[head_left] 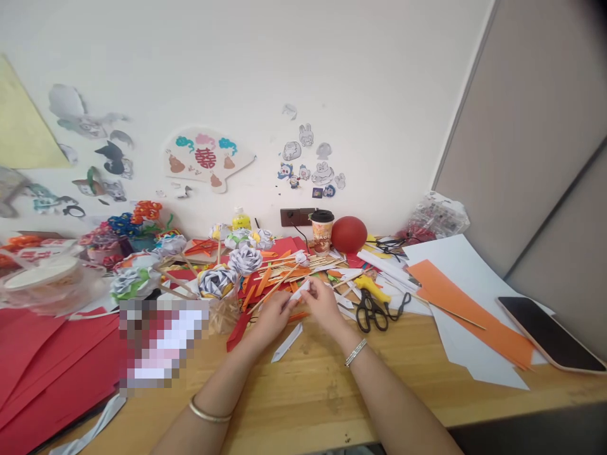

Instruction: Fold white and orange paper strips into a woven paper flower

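Head view: both bare hands meet over the near middle of the light-brown wooden table (379, 392), working on a small folded white paper strip (300, 291); the left hand (274, 311) grips its near-left end, the right hand (326, 302) has thumb and fingertips closed on its far-right end; some of the left fingers are hidden, so I cannot tell how each one lies. The step in hand looks like folding or shaping this strip; the next move would seem to call for a steady hold at the left and a light, precise press from the right fingertips, since thin paper may crease askew or slip. Just nearer than the hands lies a loose white paper strip with slanted ends (287, 343), untouched; beyond them, a thin pale wooden stick (277, 287) slants across a heap of orange and red paper pieces, its far-right end by a small white paper bud (301, 257); to the left stand grey-and-white paper roses (245, 260); to the right, near the right hand, rest black-handled scissors (372, 309), not held.
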Available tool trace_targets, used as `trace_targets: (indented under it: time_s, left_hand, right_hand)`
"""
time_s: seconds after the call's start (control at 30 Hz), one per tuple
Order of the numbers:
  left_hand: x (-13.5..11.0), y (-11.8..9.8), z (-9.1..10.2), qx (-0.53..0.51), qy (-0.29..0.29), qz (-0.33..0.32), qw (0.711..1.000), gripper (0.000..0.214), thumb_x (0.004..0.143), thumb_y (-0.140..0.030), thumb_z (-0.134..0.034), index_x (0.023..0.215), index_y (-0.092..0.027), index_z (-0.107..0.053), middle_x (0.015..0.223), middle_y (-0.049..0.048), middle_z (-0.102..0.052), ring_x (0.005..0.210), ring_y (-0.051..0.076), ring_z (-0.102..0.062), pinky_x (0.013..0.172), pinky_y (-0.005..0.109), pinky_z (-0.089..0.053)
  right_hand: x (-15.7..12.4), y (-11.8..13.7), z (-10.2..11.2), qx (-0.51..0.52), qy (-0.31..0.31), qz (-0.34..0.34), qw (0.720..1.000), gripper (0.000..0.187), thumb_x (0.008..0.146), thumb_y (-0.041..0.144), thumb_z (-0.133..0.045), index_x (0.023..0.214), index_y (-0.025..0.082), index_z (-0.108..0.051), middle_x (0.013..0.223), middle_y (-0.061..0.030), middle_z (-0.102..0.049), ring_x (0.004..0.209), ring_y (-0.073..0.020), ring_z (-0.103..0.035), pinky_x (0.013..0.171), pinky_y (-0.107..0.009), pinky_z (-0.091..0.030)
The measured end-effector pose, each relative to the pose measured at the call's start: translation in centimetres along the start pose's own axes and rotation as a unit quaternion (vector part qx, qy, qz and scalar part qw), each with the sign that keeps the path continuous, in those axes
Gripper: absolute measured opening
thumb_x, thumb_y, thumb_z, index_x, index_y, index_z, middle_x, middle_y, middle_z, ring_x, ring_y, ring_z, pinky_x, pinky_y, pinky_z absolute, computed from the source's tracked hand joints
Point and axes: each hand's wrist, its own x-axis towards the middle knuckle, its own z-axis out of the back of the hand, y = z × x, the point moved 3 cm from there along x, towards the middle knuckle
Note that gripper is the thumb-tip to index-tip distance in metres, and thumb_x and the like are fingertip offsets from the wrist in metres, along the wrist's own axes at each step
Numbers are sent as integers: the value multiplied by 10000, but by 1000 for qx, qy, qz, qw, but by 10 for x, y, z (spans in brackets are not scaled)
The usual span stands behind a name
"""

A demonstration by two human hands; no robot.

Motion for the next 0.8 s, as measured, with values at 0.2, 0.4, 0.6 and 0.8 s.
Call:
trace_targets:
  time_s: [0.2,0.4,0.6,0.8]
  left_hand:
    - [0,-5,5,101,-33,-13,994,280,822,-314,-371,620,-178,-509,646,33,-545,621,171,-464,586,261,-313]
    - [-1,-13,6,122,-32,-9,992,273,821,-311,-378,649,-172,-538,665,46,-563,643,176,-479,602,268,-310]
    - [-1,-14,6,106,-21,26,994,283,813,-329,-383,637,-155,-523,658,35,-553,636,159,-474,584,246,-306]
    - [-2,-17,8,133,-37,-2,990,228,801,-281,-417,628,-161,-505,644,27,-540,630,156,-459,608,253,-294]
  right_hand:
    - [-2,-1,-4,-14,-30,8,999,82,745,199,-442,826,202,-459,690,26,-484,619,-127,-501,586,-237,-411]
    - [-3,-9,-4,-58,-43,4,997,95,759,209,-427,847,202,-464,693,23,-491,628,-136,-480,587,-241,-388]
    - [-4,-10,-4,-101,-34,21,994,182,771,196,-419,943,203,-477,772,-7,-525,687,-152,-495,638,-263,-393]
    - [-3,-13,-5,-90,-36,22,995,203,781,206,-417,978,204,-463,792,-15,-535,698,-156,-501,643,-264,-401]
